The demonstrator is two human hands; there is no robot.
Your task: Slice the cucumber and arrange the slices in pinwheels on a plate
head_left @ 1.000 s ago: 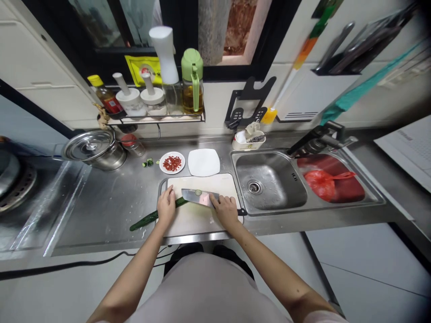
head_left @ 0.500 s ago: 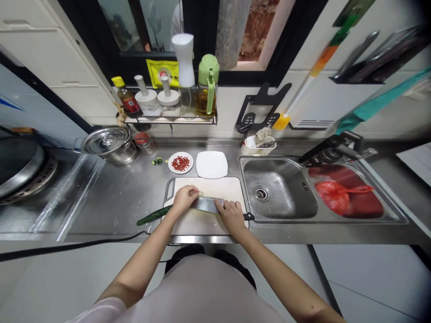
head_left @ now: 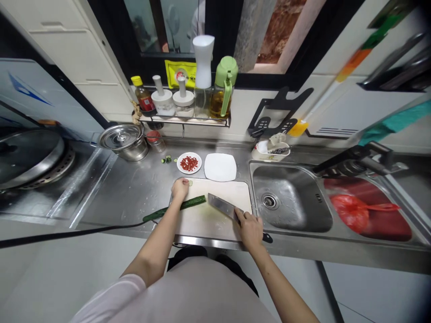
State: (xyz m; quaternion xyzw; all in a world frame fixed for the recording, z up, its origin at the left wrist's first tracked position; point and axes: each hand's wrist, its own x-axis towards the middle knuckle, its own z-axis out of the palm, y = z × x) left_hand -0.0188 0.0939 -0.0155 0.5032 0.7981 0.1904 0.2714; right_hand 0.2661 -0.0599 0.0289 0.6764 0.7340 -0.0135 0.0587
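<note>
My left hand (head_left: 180, 189) is over the far left part of the white cutting board (head_left: 215, 226), its fingertips pinched at a thin, pale cucumber slice (head_left: 190, 183). Below that wrist lies a long green cucumber (head_left: 193, 202), its cut end on the board and its other end past the board's left edge; my forearm covers part of it. My right hand (head_left: 251, 229) grips a kitchen knife (head_left: 222, 206) near the board's right side. The blade slants up to the left, its tip just right of the cucumber's cut end.
Behind the board stand a white square plate (head_left: 220, 167) and a small plate of chopped red pieces (head_left: 189, 163). Cucumber scraps (head_left: 166, 159) lie to their left, near a steel pot (head_left: 126, 141). To the right is the sink (head_left: 292, 197). A black cable (head_left: 74, 234) crosses the counter's front edge.
My left hand has moved away from the blade to the board's far left with the slice. The knife has shifted right and now slants, uncovering the cucumber's cut end. The view has turned left.
</note>
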